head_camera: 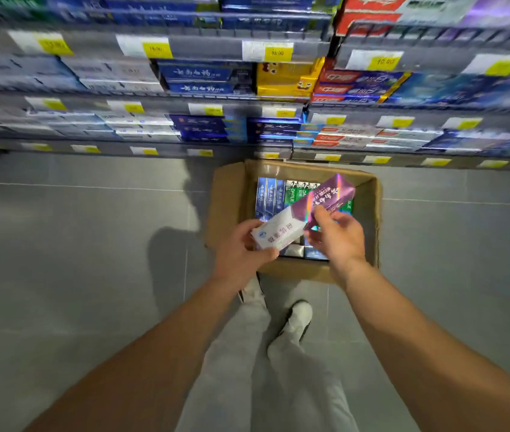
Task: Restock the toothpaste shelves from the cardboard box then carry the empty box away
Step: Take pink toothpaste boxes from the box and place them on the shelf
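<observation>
Toothpaste carton (306, 210) – purple-white, held tilted over the open cardboard box (372, 213) on the floor (76, 244). Left hand (241, 251) grips its white end, right hand (337, 235) pinches the purple part. More cartons (272, 194) inside box. Stocked shelves (185, 101) just behind – blurred.

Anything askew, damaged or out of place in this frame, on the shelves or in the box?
Nothing stands out. The cardboard box sits open on the floor with cartons packed upright; both hands hold a purple-and-white toothpaste carton above it. The shelves look tidily stacked, though motion blur hides fine detail.
</observation>
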`<state>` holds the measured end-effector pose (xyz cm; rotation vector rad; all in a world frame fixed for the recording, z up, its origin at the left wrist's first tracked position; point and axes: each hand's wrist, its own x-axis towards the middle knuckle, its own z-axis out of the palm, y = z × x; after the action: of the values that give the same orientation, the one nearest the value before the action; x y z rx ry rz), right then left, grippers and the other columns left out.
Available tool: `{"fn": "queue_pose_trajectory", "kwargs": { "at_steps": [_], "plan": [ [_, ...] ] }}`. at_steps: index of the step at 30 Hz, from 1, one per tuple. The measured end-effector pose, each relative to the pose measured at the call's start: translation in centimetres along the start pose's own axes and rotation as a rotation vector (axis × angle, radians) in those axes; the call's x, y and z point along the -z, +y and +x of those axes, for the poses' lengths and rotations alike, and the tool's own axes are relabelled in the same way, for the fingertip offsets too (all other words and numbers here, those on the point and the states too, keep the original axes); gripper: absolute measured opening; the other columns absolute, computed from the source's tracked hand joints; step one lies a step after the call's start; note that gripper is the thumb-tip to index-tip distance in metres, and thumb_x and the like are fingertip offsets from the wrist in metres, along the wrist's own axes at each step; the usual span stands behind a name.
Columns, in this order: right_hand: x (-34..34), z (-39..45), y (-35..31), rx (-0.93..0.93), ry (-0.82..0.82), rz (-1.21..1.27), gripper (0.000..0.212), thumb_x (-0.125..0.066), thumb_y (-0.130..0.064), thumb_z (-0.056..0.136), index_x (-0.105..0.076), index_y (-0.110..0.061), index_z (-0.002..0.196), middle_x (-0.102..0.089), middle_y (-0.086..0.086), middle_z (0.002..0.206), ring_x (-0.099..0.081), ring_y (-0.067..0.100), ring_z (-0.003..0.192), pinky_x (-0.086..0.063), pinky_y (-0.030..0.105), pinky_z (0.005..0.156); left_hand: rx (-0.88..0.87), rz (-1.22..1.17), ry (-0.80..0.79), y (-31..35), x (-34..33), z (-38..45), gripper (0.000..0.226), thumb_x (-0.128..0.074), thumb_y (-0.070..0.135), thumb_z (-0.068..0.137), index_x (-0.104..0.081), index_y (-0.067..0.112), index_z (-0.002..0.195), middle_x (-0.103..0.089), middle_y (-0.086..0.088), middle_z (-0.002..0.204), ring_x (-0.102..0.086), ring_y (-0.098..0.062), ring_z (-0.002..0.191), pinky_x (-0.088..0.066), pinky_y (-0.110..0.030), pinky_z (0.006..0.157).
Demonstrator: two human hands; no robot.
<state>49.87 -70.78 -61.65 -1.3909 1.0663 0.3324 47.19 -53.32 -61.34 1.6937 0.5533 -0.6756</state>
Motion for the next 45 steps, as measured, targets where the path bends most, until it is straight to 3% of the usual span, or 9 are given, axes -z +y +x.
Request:
{"fn": "queue_pose_trajectory", "kwargs": {
  "at_steps": [6,11,16,18,22,30,34,39,45],
  "plan": [
    [2.4,-9.6,0.4,-0.038,-0.016,0.192,0.012,-0.067,-0.016,0.089,-0.057,-0.009,0.092,-0.067,0.005,0.061,-0.060,0.016,0.054,-0.053,0.025,0.052,-0.174,0.107,0.016,2.0,2.2,-8.4,0.063,-0.085,0.030,0.050,-0.064,0.031,0.110,-0.063,-0.004,0.116,-0.067,-0.013,0.099,-0.058,-0.036,0.084],
    [4.5,-17.6,0.0,0.173,-0.130,0.069,0.006,-0.062,-0.008,0.087,-0.065,-0.012,0.085,-0.066,0.001,0.066,-0.053,0.015,0.052,-0.049,0.021,0.051,-0.227,0.047,-0.032,3.1,4.6,-15.6,0.037,-0.081,0.010,0.076,-0.061,0.025,0.103,-0.066,0.008,0.098,-0.062,0.009,0.081,-0.049,-0.008,0.069],
    [6.4,-25.6,-1.8,0.317,-0.359,-0.240,0.026,-0.064,-0.007,0.084,-0.072,-0.016,0.107,-0.075,0.009,0.091,-0.069,0.018,0.074,-0.055,0.034,0.073,-0.311,-0.011,0.011,6.1,8.4,-22.9,0.042,-0.079,0.038,0.063,-0.061,0.033,0.101,-0.066,0.009,0.102,-0.067,-0.017,0.087,-0.057,-0.035,0.078],
    [6.5,-28.1,-2.9,0.354,-0.412,-0.393,0.028,-0.067,-0.009,0.081,-0.074,-0.020,0.105,-0.074,0.013,0.095,-0.063,0.018,0.075,-0.048,0.036,0.071,-0.299,-0.090,-0.031,7.4,10.1,-25.4,0.050,-0.078,0.038,0.060,-0.060,0.031,0.106,-0.065,0.005,0.105,-0.065,-0.017,0.086,-0.055,-0.034,0.073],
    [5.5,-33.2,-5.3,0.407,-0.582,-0.607,0.030,-0.065,-0.006,0.081,-0.078,-0.026,0.099,-0.075,0.003,0.092,-0.063,0.012,0.077,-0.048,0.029,0.076,-0.308,-0.076,-0.118,9.1,13.4,-29.3,0.043,-0.071,0.017,0.088,-0.054,0.020,0.127,-0.066,0.001,0.107,-0.067,-0.015,0.082,-0.054,-0.032,0.071],
    [-0.3,-39.6,-9.1,0.511,-0.809,-0.943,0.034,-0.066,-0.022,0.076,-0.074,-0.034,0.106,-0.074,-0.010,0.101,-0.067,0.010,0.100,-0.051,0.026,0.088,-0.375,-0.021,-0.151,10.4,21.3,-32.7,0.018,-0.069,0.015,0.088,-0.068,0.018,0.107,-0.075,-0.002,0.094,-0.071,-0.012,0.088,-0.058,-0.029,0.074],
    [-4.3,-40.6,-10.6,0.595,-0.737,-0.958,0.026,-0.069,-0.027,0.083,-0.071,-0.031,0.109,-0.072,-0.007,0.105,-0.066,0.013,0.102,-0.051,0.033,0.092,-0.445,-0.020,-0.071,12.0,26.9,-32.3,0.018,-0.070,0.021,0.088,-0.071,0.015,0.104,-0.074,-0.004,0.095,-0.071,-0.017,0.093,-0.058,-0.034,0.075],
    [-8.5,-41.8,-14.1,0.761,-0.513,-0.915,0.026,-0.073,-0.032,0.084,-0.069,-0.021,0.107,-0.071,0.004,0.102,-0.066,0.024,0.098,-0.051,0.035,0.084,-0.544,-0.136,0.025,16.0,35.8,-31.1,0.010,-0.064,0.012,0.091,-0.072,0.017,0.095,-0.075,-0.001,0.085,-0.070,-0.013,0.074,-0.057,-0.024,0.064],
    [-13.0,-43.8,-18.1,0.828,-0.458,-0.516,0.033,-0.073,-0.028,0.084,-0.064,-0.021,0.116,-0.069,0.015,0.104,-0.068,0.021,0.082,-0.056,0.035,0.076,-0.638,-0.288,0.080,21.6,44.0,-29.2,0.010,-0.063,0.016,0.093,-0.072,0.014,0.097,-0.075,-0.006,0.086,-0.070,-0.018,0.079,-0.058,-0.035,0.071]
  ]
}}
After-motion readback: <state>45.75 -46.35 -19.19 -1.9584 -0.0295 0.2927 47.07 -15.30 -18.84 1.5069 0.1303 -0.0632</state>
